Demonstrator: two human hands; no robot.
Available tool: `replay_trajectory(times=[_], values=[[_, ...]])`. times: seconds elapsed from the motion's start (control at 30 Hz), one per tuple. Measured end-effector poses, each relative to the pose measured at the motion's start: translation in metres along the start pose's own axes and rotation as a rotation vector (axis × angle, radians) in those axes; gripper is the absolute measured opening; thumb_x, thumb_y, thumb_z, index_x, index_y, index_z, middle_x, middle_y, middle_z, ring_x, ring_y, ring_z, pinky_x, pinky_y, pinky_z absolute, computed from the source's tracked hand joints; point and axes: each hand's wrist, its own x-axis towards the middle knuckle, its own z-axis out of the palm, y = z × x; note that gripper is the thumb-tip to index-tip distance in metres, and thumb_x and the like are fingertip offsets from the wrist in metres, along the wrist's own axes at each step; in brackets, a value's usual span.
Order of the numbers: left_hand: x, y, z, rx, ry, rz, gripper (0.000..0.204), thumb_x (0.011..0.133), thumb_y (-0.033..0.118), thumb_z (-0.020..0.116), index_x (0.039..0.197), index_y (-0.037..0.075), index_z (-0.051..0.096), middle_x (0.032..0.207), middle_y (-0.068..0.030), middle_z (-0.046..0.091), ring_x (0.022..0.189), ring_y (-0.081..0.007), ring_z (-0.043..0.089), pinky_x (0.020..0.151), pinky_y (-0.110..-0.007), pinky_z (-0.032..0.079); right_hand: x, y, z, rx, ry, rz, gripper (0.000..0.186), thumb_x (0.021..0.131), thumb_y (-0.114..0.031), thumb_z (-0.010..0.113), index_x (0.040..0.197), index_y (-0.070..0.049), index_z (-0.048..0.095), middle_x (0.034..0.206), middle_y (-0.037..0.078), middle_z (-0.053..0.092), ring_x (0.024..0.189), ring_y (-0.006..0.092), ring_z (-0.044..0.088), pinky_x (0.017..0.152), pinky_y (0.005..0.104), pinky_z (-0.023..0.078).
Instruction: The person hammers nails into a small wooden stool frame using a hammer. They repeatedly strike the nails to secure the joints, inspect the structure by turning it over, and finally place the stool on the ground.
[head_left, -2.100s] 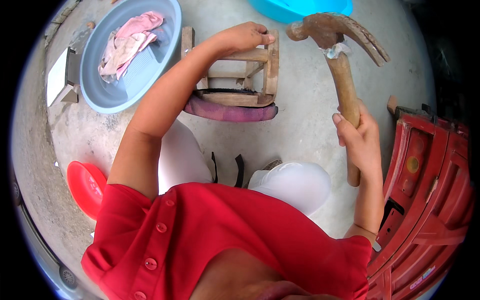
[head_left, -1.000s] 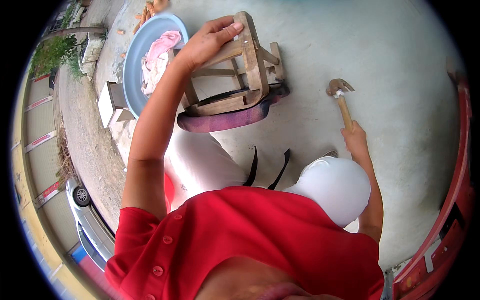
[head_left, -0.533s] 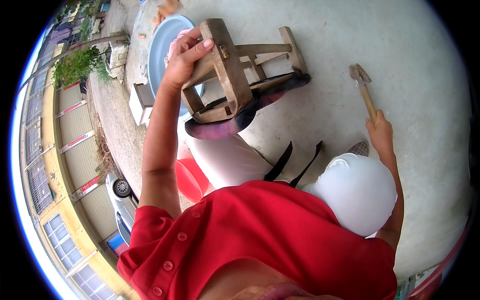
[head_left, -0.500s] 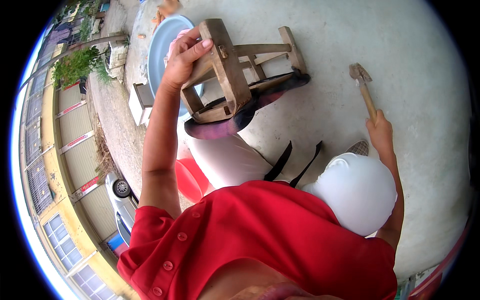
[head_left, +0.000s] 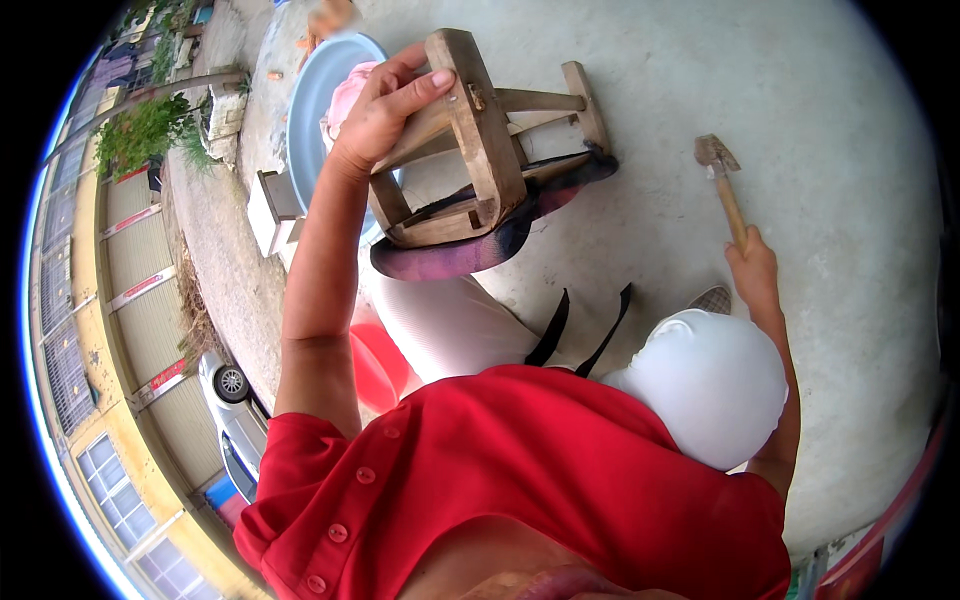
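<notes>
The left hand [head_left: 382, 120] grips the end of one leg of a worn brown wooden stool [head_left: 484, 150], its thumb on the near face and its other fingers curled mostly out of sight behind. The right hand [head_left: 754, 268] is wrapped around the pale wooden handle of a rusty-headed claw hammer [head_left: 730, 205], fingers closed. The stool is tipped over, legs pointing away from the person and its purple padded seat [head_left: 440, 258] nearest the knees; whether it touches the grey concrete floor [head_left: 640, 230] is unclear. Two seconds ago the hammer was raised close to the camera; now it is lower, well apart from the stool, so nothing is being struck. The stool has turned, showing a leg's broad face. Beyond it sits a light-blue oval plastic basin [head_left: 308, 130] holding pink cloth [head_left: 350, 92].
</notes>
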Motion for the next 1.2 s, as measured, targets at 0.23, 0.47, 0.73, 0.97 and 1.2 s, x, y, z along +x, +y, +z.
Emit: replay_trajectory(times=[0.23,0.47,0.73,0.97,1.2], values=[[0.018,0.006,0.002,0.151,0.022,-0.04,0.044,0.088,0.034,0.064,0.116,0.0,0.059,0.097,-0.0028,0.065,0.088,-0.0082,0.058,0.082,-0.022,0.044,-0.002,0.0,0.0,-0.019,0.005,-0.016,0.033,0.084,-0.022,0.06,0.106,0.001,0.049,0.086,0.026,0.063,0.083,0.0427,0.062,0.074,0.0485,0.047],[0.019,0.008,0.0,0.355,0.215,-0.05,0.036,0.089,0.031,0.063,0.112,0.003,0.063,0.089,-0.0019,0.065,0.081,-0.0072,0.055,0.075,-0.022,0.043,-0.001,0.0,-0.001,-0.054,0.016,-0.03,0.035,0.084,-0.023,0.06,0.106,0.001,0.049,0.086,0.027,0.063,0.084,0.0438,0.061,0.074,0.0488,0.047],[0.0,0.004,-0.03,-0.007,0.352,0.012,0.04,0.08,-0.003,0.043,0.117,0.004,0.058,0.09,-0.0044,0.061,0.074,-0.0091,0.052,0.069,-0.021,0.043,-0.001,-0.003,-0.003,-0.01,0.006,-0.029,0.031,0.084,-0.023,0.061,0.102,0.0,0.05,0.085,0.026,0.063,0.082,0.0431,0.061,0.072,0.048,0.046],[-0.019,0.018,-0.017,-0.042,0.334,0.132,0.033,0.086,-0.005,0.042,0.115,0.002,0.057,0.092,-0.005,0.063,0.083,-0.0101,0.057,0.075,-0.023,0.046,0.0,0.002,0.002,0.044,0.0,0.039,0.026,0.083,-0.02,0.062,0.096,0.0,0.05,0.074,0.021,0.06,0.068,0.0353,0.06,0.064,0.0436,0.046],[-0.044,0.006,-0.023,0.019,0.364,0.27,0.021,0.09,0.002,0.053,0.108,0.003,0.063,0.1,-0.0074,0.069,0.09,-0.0093,0.059,0.083,-0.025,0.044,-0.002,-0.014,0.002,0.168,-0.055,0.146,0.02,0.084,-0.015,0.062,0.09,-0.002,0.049,0.068,0.011,0.056,0.053,0.0185,0.054,0.047,0.0338,0.043]])
